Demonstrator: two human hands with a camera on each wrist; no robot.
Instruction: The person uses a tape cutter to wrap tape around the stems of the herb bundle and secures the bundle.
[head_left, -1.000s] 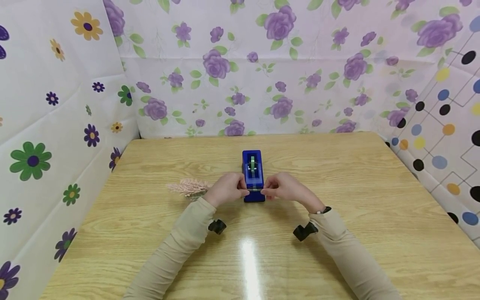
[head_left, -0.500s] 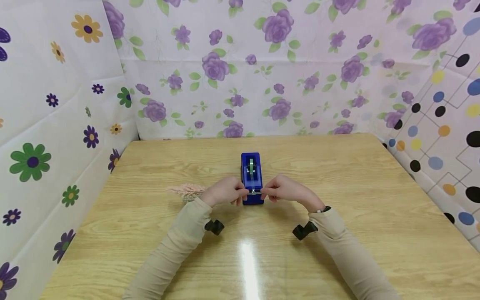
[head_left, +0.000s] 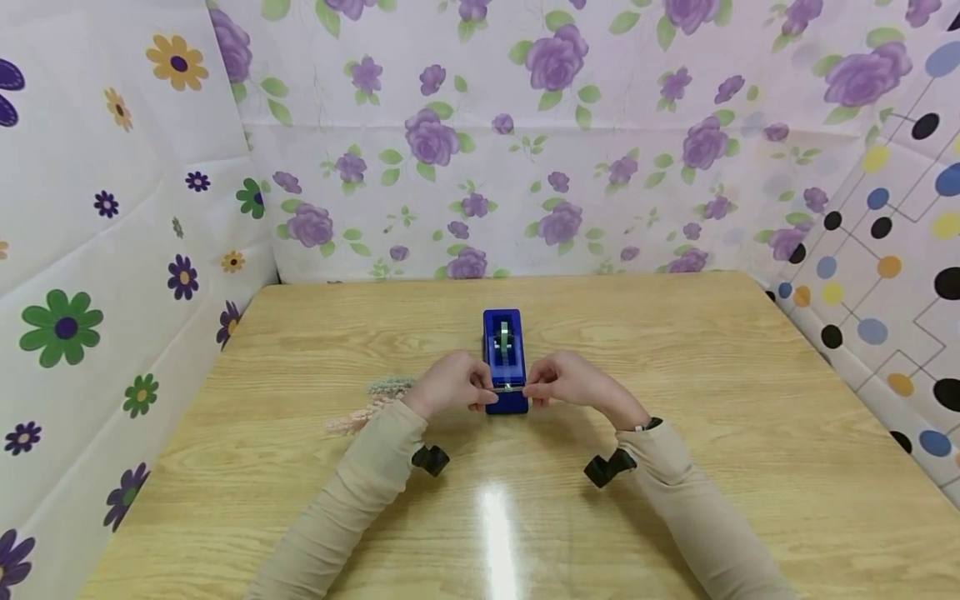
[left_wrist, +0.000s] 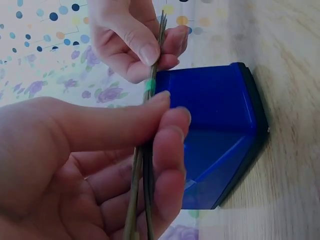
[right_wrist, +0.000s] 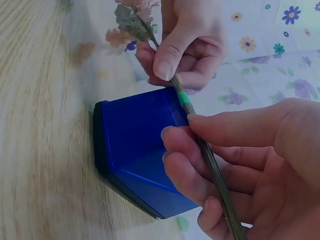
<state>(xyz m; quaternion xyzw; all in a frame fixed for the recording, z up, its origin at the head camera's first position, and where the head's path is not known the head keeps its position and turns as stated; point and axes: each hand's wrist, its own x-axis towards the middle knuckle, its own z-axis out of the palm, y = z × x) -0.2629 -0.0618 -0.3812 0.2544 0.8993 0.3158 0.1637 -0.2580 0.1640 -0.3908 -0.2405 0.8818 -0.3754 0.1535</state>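
Both hands pinch one thin bundle of dried flowers across the front of a blue tape dispenser. My left hand holds the stems on the flower-head side; pink and grey-green heads stick out to its left. Farther along, my right hand grips the bare stems between thumb and fingers. Between the hands a bright green band goes round the stems, right by the dispenser's front edge. A roll of tape sits in the dispenser's top opening.
The dispenser stands on a wood-grain table. Patterned cloth hangs behind the table and on both sides. Black wrist mounts jut out below the beige sleeves.
The flower bundle has turned in my hands: its pink heads now lie lower, with the grey-green ones above them. Both hands stay at the dispenser's front, their fingers shifting slightly.
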